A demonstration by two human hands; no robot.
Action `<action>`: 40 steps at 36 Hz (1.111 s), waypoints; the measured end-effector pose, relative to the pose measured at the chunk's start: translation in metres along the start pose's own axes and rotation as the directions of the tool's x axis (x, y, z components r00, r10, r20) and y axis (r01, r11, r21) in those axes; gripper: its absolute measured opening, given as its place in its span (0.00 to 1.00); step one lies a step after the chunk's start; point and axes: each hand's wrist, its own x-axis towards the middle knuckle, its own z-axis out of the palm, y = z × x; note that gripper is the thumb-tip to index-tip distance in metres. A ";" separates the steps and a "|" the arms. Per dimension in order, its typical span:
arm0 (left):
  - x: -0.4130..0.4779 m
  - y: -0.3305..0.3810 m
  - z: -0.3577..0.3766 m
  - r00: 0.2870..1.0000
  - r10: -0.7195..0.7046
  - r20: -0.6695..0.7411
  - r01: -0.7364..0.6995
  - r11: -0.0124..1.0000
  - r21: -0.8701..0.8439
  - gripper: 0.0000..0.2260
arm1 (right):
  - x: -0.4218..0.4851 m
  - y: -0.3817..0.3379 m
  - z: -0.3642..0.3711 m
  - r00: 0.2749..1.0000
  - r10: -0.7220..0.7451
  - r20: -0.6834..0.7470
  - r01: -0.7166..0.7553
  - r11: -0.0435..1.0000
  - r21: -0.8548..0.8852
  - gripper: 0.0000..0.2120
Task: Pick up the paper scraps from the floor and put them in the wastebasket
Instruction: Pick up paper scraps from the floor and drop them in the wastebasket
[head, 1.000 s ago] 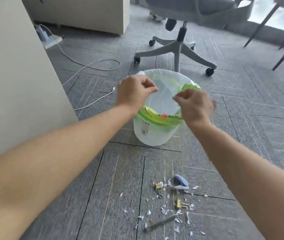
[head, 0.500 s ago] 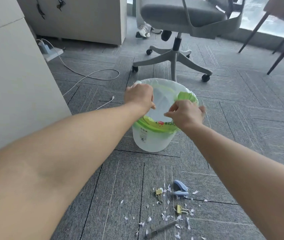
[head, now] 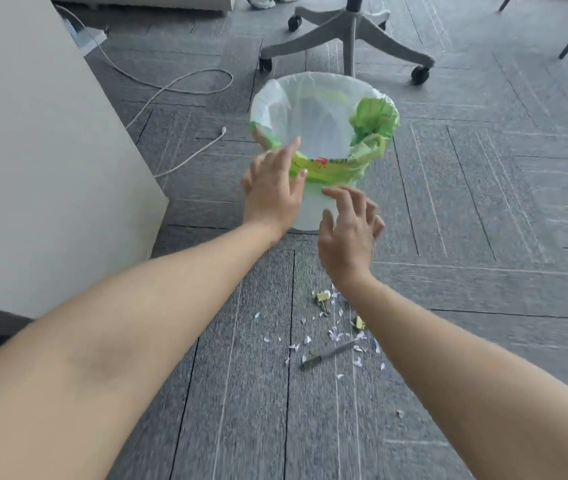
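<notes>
My left hand (head: 272,195) and right hand (head: 348,233) have released the green liner (head: 374,121), fingers spread and empty before the wastebasket's (head: 327,75) near side; open carpet (head: 483,188) lies to its right.

Paper scraps (head: 336,336) lie before the wastebasket (head: 327,75) (pen (head: 331,355) among them); chair base (head: 348,36) behind; cabinet (head: 33,150) left.

Bright, even daylight with soft shadows; slight motion blur throughout, and wide-angle bending at the edges.

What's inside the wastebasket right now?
Only a white plastic liner shows inside the wastebasket, green edge bunched at the right rim. The near rim and left hand hide the bottom.
</notes>
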 end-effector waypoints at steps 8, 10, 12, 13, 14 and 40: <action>-0.100 -0.075 0.032 0.981 -0.138 0.134 0.120 0.984 0.134 0.08 | -0.127 0.063 0.033 0.922 0.124 0.366 -0.073 0.986 -0.150 0.07; -0.115 -0.089 0.035 0.947 -0.118 0.298 0.068 0.983 0.173 0.05 | -0.143 0.078 0.033 0.882 0.148 0.448 -0.058 0.976 -0.208 0.07; -0.131 -0.101 0.037 0.888 -0.157 0.432 0.073 0.976 0.206 0.05 | -0.154 0.091 0.031 0.839 0.187 0.511 -0.053 0.963 -0.265 0.09; -0.138 -0.105 0.037 0.861 -0.188 0.473 0.091 0.971 0.222 0.05 | -0.156 0.095 0.030 0.820 0.205 0.534 -0.048 0.955 -0.292 0.10; -0.144 -0.109 0.039 0.838 -0.216 0.501 0.106 0.965 0.239 0.04 | -0.158 0.099 0.029 0.806 0.218 0.551 -0.042 0.949 -0.314 0.11; -0.166 -0.131 0.057 0.764 -0.490 0.420 0.431 0.872 0.234 0.05 | -0.165 0.088 0.051 0.776 0.390 0.496 -0.210 0.901 -0.380 0.04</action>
